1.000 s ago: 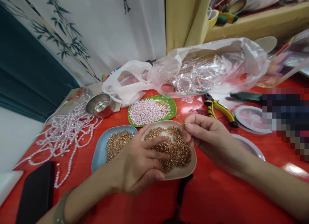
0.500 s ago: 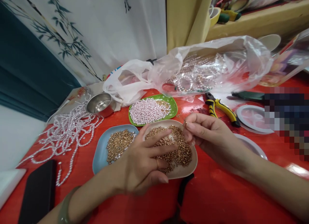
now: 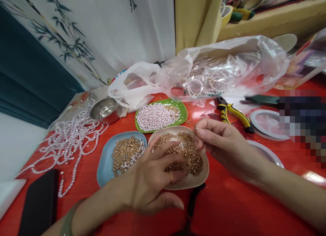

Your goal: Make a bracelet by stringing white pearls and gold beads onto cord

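Tiny piece (image 3: 195, 128) in right hand (image 3: 224, 141) has unclear long axis.

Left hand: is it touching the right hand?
Apart. The head view shows a plain gap, with gold beads visible in it, between the left hand and the right hand.

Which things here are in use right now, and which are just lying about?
In use:
beige plate of gold beads, under the left hand
tiny piece pinched in the right hand
perhaps the blue plate and green plate

Apparently just lying about:
yellow-and-black pliers
steel bowl
pearly bead strings
plastic bag
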A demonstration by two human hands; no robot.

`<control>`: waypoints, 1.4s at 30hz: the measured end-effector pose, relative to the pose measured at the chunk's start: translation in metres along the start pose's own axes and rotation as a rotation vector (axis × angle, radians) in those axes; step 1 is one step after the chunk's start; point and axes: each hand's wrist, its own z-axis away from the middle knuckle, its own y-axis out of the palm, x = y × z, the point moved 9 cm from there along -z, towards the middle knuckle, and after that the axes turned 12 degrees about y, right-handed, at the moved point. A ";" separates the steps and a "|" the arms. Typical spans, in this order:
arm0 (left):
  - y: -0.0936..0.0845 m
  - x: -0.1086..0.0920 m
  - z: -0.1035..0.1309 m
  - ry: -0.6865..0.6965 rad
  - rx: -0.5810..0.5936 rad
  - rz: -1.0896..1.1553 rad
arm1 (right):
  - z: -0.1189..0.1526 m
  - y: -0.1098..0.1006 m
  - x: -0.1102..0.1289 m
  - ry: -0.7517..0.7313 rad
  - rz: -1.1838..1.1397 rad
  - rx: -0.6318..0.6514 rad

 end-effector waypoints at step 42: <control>-0.001 0.012 0.023 -0.383 -0.022 0.007 | 0.000 0.001 0.001 -0.015 0.053 -0.019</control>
